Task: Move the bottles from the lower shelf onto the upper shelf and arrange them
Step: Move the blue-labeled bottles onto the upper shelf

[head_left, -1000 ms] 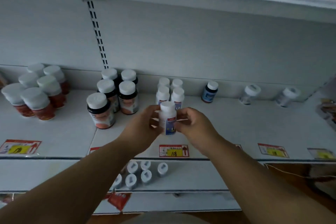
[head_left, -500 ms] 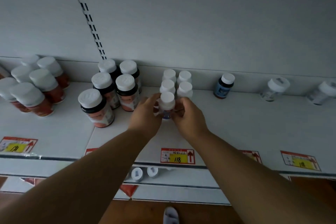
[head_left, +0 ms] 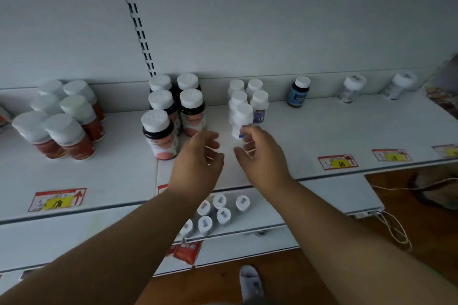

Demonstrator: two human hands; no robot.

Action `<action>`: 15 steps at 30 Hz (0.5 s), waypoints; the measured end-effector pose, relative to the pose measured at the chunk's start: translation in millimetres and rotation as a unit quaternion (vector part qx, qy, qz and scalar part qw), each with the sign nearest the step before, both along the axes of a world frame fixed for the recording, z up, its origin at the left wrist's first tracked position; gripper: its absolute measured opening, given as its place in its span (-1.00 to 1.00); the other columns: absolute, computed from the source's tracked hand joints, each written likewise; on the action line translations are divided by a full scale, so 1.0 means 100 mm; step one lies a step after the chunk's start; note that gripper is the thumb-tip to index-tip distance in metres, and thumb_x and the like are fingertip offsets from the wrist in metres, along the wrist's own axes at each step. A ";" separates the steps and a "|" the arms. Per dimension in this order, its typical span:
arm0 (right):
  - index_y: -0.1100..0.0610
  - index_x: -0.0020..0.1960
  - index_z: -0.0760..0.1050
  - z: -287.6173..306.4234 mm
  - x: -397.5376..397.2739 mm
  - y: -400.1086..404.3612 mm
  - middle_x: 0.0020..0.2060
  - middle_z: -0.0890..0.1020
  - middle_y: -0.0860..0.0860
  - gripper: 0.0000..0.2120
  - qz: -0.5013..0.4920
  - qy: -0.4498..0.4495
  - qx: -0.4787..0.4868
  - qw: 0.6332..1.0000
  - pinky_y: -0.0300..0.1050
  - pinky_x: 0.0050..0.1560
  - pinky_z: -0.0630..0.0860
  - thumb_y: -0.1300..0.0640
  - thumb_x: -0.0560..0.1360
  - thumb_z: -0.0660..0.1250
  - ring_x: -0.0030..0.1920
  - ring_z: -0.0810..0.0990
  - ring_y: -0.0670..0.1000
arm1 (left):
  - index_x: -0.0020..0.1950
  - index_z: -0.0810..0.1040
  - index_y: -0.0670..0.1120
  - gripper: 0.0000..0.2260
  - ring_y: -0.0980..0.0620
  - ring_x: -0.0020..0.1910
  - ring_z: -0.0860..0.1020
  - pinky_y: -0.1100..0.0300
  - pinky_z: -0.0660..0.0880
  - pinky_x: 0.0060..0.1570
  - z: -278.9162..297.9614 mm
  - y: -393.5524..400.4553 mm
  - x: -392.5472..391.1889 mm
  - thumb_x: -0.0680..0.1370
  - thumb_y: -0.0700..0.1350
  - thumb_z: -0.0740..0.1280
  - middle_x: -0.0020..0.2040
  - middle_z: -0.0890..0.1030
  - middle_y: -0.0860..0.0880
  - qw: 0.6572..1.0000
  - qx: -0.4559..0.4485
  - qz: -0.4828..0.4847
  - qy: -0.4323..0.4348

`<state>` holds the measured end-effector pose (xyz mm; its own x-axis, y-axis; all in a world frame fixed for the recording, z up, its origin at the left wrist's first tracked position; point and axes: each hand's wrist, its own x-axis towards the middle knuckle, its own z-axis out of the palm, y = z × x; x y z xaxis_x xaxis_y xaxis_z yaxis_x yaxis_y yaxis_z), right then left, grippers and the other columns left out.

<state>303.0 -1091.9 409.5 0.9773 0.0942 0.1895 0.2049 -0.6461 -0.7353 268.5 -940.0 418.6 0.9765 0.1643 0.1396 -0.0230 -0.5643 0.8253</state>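
A small white bottle with a blue label (head_left: pixel 242 119) stands on the upper shelf (head_left: pixel 309 131), at the front of a cluster of several like bottles (head_left: pixel 259 104). My left hand (head_left: pixel 198 158) hovers a little in front and left of it, fingers loosely curled, holding nothing. My right hand (head_left: pixel 260 153) is just in front of the bottle, fingertips close to its base, gripping nothing. Several more white-capped small bottles (head_left: pixel 218 213) stand on the lower shelf (head_left: pixel 322 200), partly hidden behind my forearms.
Dark bottles with white caps (head_left: pixel 171 111) stand left of the cluster, red bottles (head_left: pixel 62 119) farther left. A blue bottle (head_left: pixel 298 91) and two clear ones (head_left: pixel 352 88) line the back right. Price tags (head_left: pixel 338 161) mark the shelf edge. A cable (head_left: pixel 396 228) trails over the floor.
Both hands set the small white bottle down at the front of the cluster, let go and drew back toward me. The camera tilted down, bringing the lower shelf into view.
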 end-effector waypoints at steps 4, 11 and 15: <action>0.04 0.29 0.47 -0.01 -0.69 0.68 0.09 0.59 -0.04 -0.64 -0.004 -0.006 0.047 0.999 -0.18 0.02 0.56 0.11 0.52 0.42 -0.01 0.57 -0.10 | 0.23 0.49 0.09 -0.68 0.25 -0.07 0.57 0.56 0.42 -0.14 -0.01 0.67 -0.71 0.53 -0.18 0.41 0.00 0.59 0.19 1.000 0.010 -0.017 0.003; 0.01 0.28 0.48 -0.32 -1.54 1.78 0.08 0.59 -0.08 -0.67 0.134 0.064 0.034 0.988 -0.25 0.04 0.58 0.12 0.53 0.41 0.01 0.58 -0.15 | 0.21 0.51 0.06 -0.71 0.21 -0.07 0.57 0.52 0.43 -0.13 -0.40 1.74 -1.77 0.53 -0.19 0.41 -0.01 0.58 0.16 0.996 0.025 0.068 0.060; 0.01 0.24 0.50 -0.72 -1.62 2.03 0.05 0.59 -0.07 -0.70 0.191 0.093 0.007 0.977 -0.19 0.01 0.59 0.14 0.53 0.41 0.00 0.57 -0.15 | 0.14 0.49 0.11 -0.69 0.18 -0.10 0.59 0.33 0.52 -0.12 -0.79 2.01 -2.07 0.51 -0.22 0.42 -0.04 0.57 0.17 0.990 -0.002 0.118 0.077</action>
<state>141.2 -889.3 337.7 0.8889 0.4578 0.0153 0.2910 -0.5388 -0.7906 61.4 -739.1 339.5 0.9205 0.3907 -0.0097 0.2360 -0.5359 0.8106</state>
